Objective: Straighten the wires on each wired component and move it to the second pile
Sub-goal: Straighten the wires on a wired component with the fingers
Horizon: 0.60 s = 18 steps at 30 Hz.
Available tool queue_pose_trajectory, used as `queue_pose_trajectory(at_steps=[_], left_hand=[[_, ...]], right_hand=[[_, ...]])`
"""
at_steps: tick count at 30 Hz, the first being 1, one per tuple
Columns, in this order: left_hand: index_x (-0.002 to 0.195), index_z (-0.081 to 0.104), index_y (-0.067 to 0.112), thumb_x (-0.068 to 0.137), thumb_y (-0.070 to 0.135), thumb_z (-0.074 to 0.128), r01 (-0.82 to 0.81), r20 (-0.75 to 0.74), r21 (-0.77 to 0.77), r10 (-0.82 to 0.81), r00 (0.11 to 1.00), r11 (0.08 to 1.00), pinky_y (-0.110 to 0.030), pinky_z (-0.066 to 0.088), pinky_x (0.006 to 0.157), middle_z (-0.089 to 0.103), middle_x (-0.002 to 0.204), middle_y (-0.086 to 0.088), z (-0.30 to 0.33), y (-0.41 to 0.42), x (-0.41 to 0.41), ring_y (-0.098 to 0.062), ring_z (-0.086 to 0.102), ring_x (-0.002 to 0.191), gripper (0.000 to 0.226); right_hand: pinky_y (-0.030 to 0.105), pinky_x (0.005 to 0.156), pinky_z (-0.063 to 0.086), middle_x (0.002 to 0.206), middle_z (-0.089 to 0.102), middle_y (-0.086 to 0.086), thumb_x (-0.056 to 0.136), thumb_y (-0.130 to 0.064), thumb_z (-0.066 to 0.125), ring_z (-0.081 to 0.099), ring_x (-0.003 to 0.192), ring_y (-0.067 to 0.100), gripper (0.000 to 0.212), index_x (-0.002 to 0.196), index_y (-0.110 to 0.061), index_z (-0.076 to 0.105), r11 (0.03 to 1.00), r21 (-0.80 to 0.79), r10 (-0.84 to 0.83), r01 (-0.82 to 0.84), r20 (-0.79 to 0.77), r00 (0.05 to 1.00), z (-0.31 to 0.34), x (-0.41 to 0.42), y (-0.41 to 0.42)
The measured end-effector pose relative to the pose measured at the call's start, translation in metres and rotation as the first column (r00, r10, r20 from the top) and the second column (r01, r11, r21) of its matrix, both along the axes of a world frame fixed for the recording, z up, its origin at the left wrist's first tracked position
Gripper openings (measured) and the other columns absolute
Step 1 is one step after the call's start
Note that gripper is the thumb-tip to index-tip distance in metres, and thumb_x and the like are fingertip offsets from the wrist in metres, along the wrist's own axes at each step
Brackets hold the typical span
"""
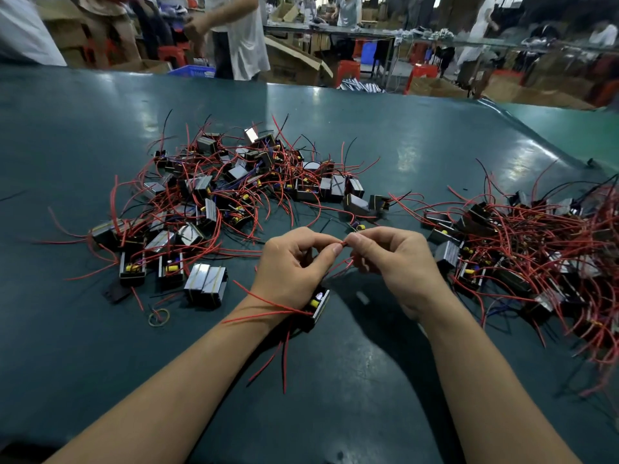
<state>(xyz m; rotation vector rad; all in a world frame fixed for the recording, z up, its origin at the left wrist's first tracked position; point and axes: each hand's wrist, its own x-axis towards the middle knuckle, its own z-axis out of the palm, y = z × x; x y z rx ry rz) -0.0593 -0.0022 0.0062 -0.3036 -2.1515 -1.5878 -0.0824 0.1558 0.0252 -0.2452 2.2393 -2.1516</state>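
Wired component (317,304) half hidden under left hand (294,266).

A dark teal table (335,380) is seen; red and black wires (268,301) trail from black, silver-faced components (205,285) with yellow parts.

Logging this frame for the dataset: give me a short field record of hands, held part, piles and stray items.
left hand: pinches a red wire at its fingertips
right hand: pinches the same red wire, fingertips meeting the left's
held component: hangs under the left wrist, red and black leads trailing toward the camera
left pile: loose spread of wired components, wires splayed
right pile: denser tangle at the right edge
stray item: rubber band on the table, near the left pile
background: people standing, cardboard boxes, red stools
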Motion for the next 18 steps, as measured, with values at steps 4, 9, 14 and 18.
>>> queue_pose_trajectory(at_steps=[4, 9, 14, 18], left_hand=[[0.087, 0.077, 0.008, 0.085, 0.006, 0.072, -0.052, -0.084, -0.104, 0.043, 0.996, 0.993, -0.034, 0.048, 0.065, 0.068, 0.078, -0.003, -0.001, 0.0, 0.001, -0.02, 0.061, 0.069, 0.005], [0.087, 0.078, 0.009, 0.084, 0.006, 0.073, -0.096, -0.14, -0.192, 0.069, 0.988, 0.977, -0.026, 0.045, 0.065, 0.066, 0.076, -0.003, -0.001, -0.001, 0.0, -0.015, 0.059, 0.071, 0.006], [0.086, 0.077, 0.009, 0.084, 0.01, 0.071, -0.191, -0.223, -0.275, 0.131, 0.966, 0.942, -0.03, 0.045, 0.063, 0.063, 0.072, -0.002, -0.002, -0.001, 0.0, -0.017, 0.054, 0.068, 0.007], [0.084, 0.077, 0.009, 0.084, 0.008, 0.072, -0.214, -0.189, -0.235, 0.172, 0.967, 0.948, -0.023, 0.042, 0.066, 0.063, 0.071, 0.001, -0.003, -0.005, -0.003, -0.002, 0.049, 0.064, 0.005]], right_hand=[[0.019, 0.051, 0.045, 0.059, 0.061, 0.001, 0.082, -0.021, 0.075, 0.051, 0.06, 0.015, 0.016, 0.07, -0.011, 0.073, 0.998, -0.049, -0.031, 0.04, 0.167, 0.985, -0.004, -0.003, -0.003], [0.018, 0.047, 0.04, 0.057, 0.059, -0.003, 0.085, -0.02, 0.074, 0.049, 0.053, 0.009, 0.019, 0.069, -0.013, 0.067, 0.993, 0.034, -0.112, 0.109, 0.097, 0.989, -0.005, -0.003, -0.007], [0.032, 0.059, 0.046, 0.063, 0.06, -0.007, 0.088, -0.025, 0.069, 0.055, 0.06, 0.013, 0.023, 0.07, -0.015, 0.061, 0.76, 0.448, -0.188, 0.472, -0.542, 0.819, -0.007, 0.011, -0.022], [0.044, 0.066, 0.049, 0.078, 0.062, 0.001, 0.087, -0.022, 0.072, 0.057, 0.073, 0.022, 0.015, 0.083, -0.009, 0.066, 0.74, 0.519, 0.009, 0.428, -0.644, 0.765, -0.003, 0.008, -0.016]])
